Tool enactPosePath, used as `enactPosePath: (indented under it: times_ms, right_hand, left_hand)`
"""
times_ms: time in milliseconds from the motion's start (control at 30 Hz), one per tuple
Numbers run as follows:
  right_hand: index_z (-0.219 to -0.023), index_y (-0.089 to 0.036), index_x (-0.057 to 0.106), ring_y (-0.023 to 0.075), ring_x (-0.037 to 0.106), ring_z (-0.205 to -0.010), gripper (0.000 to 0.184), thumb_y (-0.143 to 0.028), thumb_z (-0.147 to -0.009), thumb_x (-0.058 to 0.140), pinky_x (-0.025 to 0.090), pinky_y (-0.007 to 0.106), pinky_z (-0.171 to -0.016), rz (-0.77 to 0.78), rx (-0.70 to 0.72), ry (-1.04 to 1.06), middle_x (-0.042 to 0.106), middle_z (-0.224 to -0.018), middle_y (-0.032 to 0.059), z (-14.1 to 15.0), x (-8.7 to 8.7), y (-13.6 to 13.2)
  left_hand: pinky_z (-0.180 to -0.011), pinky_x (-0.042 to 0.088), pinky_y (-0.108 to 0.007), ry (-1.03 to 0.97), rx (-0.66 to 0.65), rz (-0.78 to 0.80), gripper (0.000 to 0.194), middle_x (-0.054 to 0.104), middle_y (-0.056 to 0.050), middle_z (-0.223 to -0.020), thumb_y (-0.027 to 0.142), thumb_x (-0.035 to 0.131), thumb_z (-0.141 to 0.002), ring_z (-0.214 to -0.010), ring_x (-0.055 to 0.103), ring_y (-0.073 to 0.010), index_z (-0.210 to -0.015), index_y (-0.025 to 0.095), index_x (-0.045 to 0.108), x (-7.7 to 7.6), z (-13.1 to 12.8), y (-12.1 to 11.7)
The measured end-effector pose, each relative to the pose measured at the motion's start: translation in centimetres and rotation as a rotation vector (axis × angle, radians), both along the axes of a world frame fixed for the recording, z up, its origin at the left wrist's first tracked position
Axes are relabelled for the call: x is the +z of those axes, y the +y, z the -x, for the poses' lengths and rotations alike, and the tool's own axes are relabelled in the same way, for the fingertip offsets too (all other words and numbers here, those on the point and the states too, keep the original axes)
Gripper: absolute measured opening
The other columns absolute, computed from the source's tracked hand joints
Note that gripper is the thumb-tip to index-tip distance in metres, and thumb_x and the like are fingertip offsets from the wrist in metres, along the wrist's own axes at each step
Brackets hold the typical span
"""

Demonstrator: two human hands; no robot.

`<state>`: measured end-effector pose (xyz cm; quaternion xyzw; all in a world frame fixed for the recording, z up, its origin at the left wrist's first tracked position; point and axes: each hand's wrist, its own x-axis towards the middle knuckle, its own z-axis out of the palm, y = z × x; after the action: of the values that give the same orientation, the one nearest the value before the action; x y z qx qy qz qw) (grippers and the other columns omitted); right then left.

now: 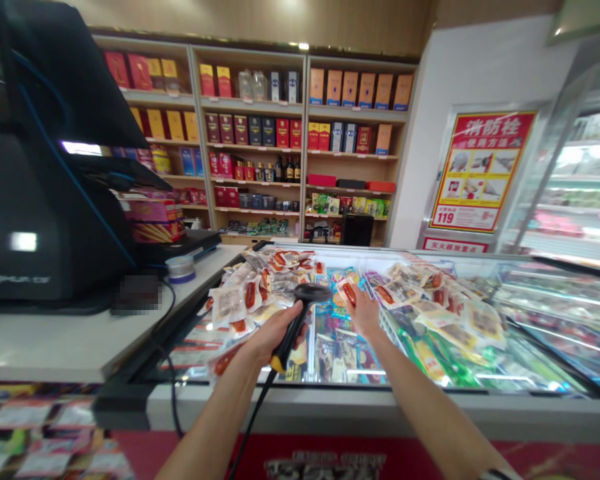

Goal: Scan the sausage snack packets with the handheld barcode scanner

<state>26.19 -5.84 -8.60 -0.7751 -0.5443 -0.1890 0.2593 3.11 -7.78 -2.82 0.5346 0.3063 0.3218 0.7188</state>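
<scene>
My left hand (275, 333) is wrapped round the handle of a black and yellow barcode scanner (293, 330), whose cable runs down toward me. Its head points to the right, toward my other hand. Between the fingers of my right hand (364, 310) is a sausage packet (347, 291), clear plastic with a reddish sausage inside. A pile of similar sausage packets (250, 293) lies on the freezer's glass top at the left. At the right rests a second pile of packets (440, 300). Both hands are above the chest freezer (330, 400).
A white counter (40, 347) with a black checkout terminal (45, 167) and a roll of tape (181, 268) stands at the left. Shelves (253, 100) of boxes and bottles line the back wall. A red fire hydrant poster (483, 170) hangs at the right.
</scene>
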Motion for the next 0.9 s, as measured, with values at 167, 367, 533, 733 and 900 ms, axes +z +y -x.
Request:
enactPosePath:
  times_ms: [167, 367, 533, 733, 900]
  right_hand:
    - [-0.119, -0.020, 0.035, 0.0176, 0.050, -0.085, 0.042, -0.036, -0.080, 0.034, 0.029, 0.029, -0.072, 0.047, -0.014, -0.004, 0.053, -0.097, 0.0076, 0.1, 0.1, -0.1]
    - [-0.118, -0.021, 0.035, 0.0180, 0.051, -0.082, 0.042, -0.037, -0.080, 0.033, 0.030, 0.030, -0.072, 0.029, -0.011, 0.012, 0.054, -0.094, 0.0069, 0.1, 0.0, 0.1]
    - [-0.115, -0.021, 0.040, 0.0201, 0.050, -0.086, 0.039, -0.030, -0.077, 0.039, 0.030, 0.034, -0.074, 0.028, -0.052, -0.034, 0.055, -0.092, 0.0080, -1.2, -0.1, -0.1]
    - [-0.094, -0.018, 0.056, 0.0274, 0.044, -0.094, 0.026, -0.029, -0.074, 0.043, 0.028, 0.045, -0.076, 0.059, -0.320, -0.018, 0.054, -0.095, 0.0121, -5.5, 0.4, -1.9]
    - [-0.104, -0.018, 0.051, 0.0270, 0.038, -0.101, 0.032, -0.031, -0.077, 0.038, 0.025, 0.044, -0.081, -0.063, -0.191, -0.052, 0.049, -0.106, 0.0124, -3.0, 1.8, -0.9]
  left_hand:
    - [-0.038, 0.031, -0.018, -0.024, -0.072, 0.002, 0.039, 0.051, 0.001, -0.054, 0.050, 0.047, -0.068, -0.039, 0.044, -0.0058, -0.078, 0.013, 0.051, 0.4, -0.2, -0.4]
    - [-0.038, 0.032, -0.018, -0.020, -0.090, -0.034, 0.037, 0.051, 0.000, -0.054, 0.049, 0.048, -0.068, -0.040, 0.045, -0.0062, -0.075, 0.012, 0.051, 0.1, -0.6, -0.4]
    - [-0.037, 0.033, -0.018, -0.048, -0.034, -0.033, 0.036, 0.053, -0.001, -0.055, 0.048, 0.048, -0.068, -0.040, 0.045, -0.0061, -0.074, 0.013, 0.051, -0.2, -0.5, 0.4]
    - [-0.036, 0.035, -0.017, -0.022, 0.146, -0.045, 0.035, 0.054, -0.001, -0.054, 0.047, 0.049, -0.068, -0.040, 0.046, -0.0066, -0.079, 0.014, 0.051, -0.5, 2.8, 1.8]
    - [-0.035, 0.035, -0.016, -0.017, 0.237, 0.000, 0.036, 0.053, 0.000, -0.053, 0.045, 0.050, -0.069, -0.038, 0.046, -0.0062, -0.085, 0.013, 0.052, 0.1, 4.8, 1.7]
